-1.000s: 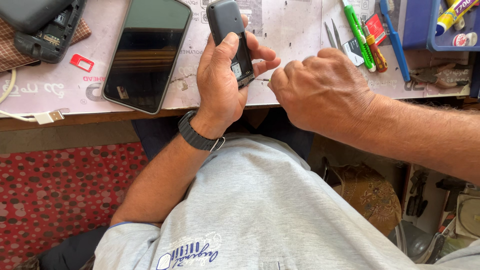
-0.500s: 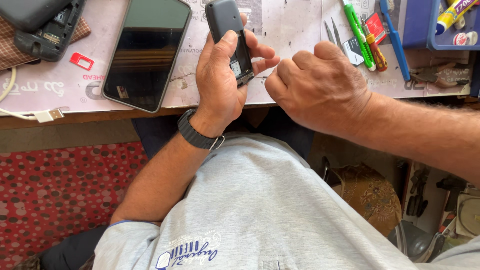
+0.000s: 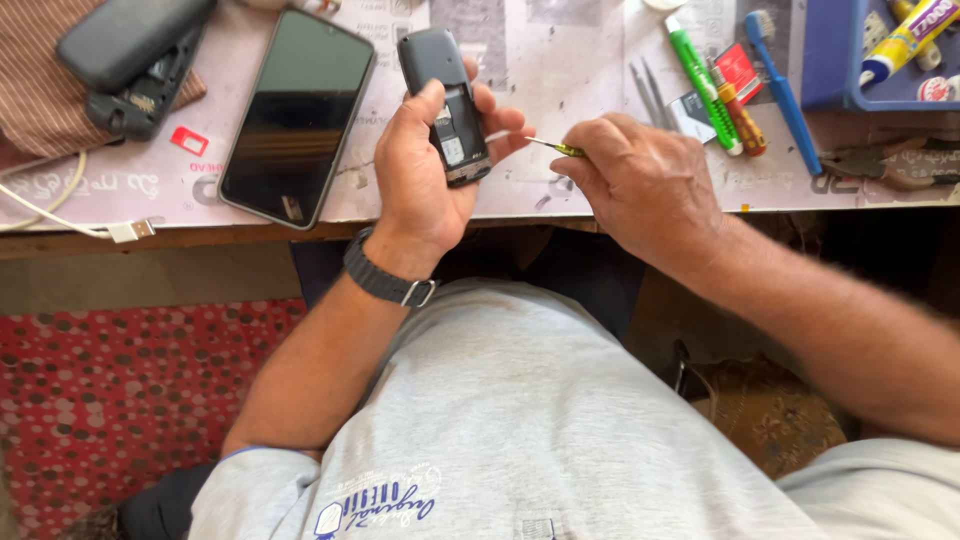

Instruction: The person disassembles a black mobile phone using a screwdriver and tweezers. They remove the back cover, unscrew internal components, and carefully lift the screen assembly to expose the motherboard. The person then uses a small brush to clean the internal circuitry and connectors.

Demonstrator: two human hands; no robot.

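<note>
My left hand (image 3: 425, 180) grips a small dark keypad phone (image 3: 442, 100) with its back cover off, held upright over the table's front edge. My right hand (image 3: 640, 180) holds a thin tool with a yellow-green handle (image 3: 556, 148), its metal tip pointing left at the side of the phone near my left fingertips. A black watch band circles my left wrist.
A large black smartphone (image 3: 295, 115) lies face up left of my hands. Dark phone parts (image 3: 130, 60) and a white cable (image 3: 70, 210) sit at far left. Tweezers (image 3: 648, 90), a green marker (image 3: 700, 80), a blue toothbrush (image 3: 785, 85) and a blue tray (image 3: 830, 60) lie at right.
My right hand has drawn slightly away to the right from the phone, exposing the thin tool's tip. The left hand and phone have stayed put.
</note>
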